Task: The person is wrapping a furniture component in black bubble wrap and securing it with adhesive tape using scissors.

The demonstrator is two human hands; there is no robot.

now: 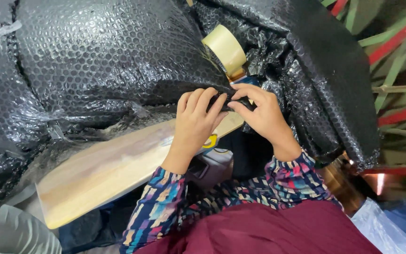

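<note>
Both hands' fingers [198, 106] pinch crinkly black bubble wrap [109, 51] beside glossy tape roll [225, 47].

Large black bubble-wrapped package [118, 61] seen above the wooden bat blade [113, 169], bulging and taped; small yellow-white sticker label [211, 141] seen on the blade's upper end

Pale wooden board [104, 171] across the lap, black bubble wrap [104, 61] heaped over its far end
</note>
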